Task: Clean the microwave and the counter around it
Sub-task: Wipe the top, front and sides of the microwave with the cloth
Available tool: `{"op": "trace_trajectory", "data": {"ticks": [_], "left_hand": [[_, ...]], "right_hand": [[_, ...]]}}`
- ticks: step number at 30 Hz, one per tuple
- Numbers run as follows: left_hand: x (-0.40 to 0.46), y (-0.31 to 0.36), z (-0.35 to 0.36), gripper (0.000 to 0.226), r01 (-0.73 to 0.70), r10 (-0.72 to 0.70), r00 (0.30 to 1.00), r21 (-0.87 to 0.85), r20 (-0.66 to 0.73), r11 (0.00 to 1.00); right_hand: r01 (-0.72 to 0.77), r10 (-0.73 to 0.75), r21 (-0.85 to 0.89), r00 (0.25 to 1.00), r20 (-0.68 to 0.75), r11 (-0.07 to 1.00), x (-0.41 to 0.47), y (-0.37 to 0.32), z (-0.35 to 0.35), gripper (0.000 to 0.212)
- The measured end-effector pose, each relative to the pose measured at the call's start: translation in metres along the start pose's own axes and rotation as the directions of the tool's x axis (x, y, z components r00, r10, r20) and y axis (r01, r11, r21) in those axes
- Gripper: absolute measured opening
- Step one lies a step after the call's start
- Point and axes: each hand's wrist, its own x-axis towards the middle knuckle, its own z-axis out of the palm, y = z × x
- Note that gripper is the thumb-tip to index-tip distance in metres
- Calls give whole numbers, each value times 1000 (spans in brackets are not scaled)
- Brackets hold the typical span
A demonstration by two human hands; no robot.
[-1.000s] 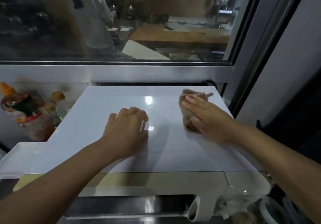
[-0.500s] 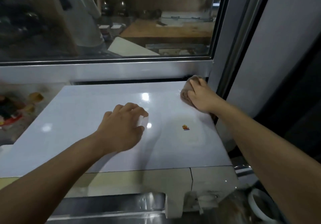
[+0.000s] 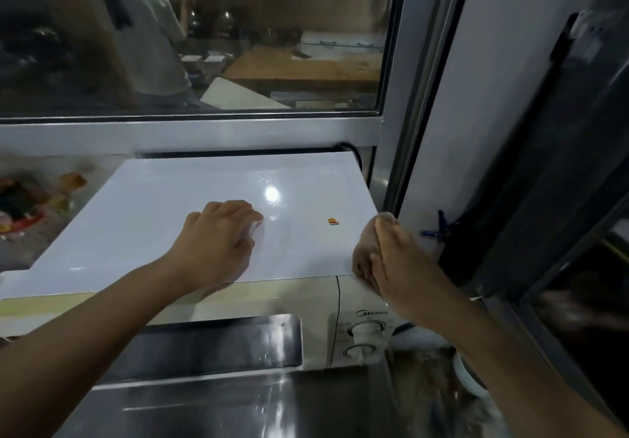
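Steel counter (image 3: 211, 407) nearest me, microwave (image 3: 238, 305) on it. My right hand (image 3: 398, 264) clamps a brown cloth (image 3: 366, 250) at the top's front-right corner; left hand (image 3: 218, 237) rests mid-top, fingers loosely bent, holding nothing. Small sticker (image 3: 333, 221) beyond, window (image 3: 204, 39) behind.

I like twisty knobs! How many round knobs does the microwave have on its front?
2. Both sit on the microwave control panel, right of the door: the upper knob just under the brand name, the lower knob directly below it. The right forearm may hide others.
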Motion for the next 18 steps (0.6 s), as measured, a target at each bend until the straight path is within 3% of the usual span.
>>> {"op": "trace_trajectory", "data": {"ticks": [4,7,12,18], "left_hand": [[-18,-19,-1,40,82,-82,997,31,1,996],[-25,-21,2,41,117,-118,993,30,15,993],[-31,-18,4,41,145,-145,989,-15,1,989],[-42,-30,-9,37,82,-78,996,-90,52,993]], "right_hand": [[-37,38,-68,999,10,997,18,-3,-2,49],[31,-16,-188,997,77,982,60,-5,-6,55],[158,-137,-271,986,96,949,76,-27,2,44],[461,-444,-72,879,173,884,31,-63,17,60]]}}
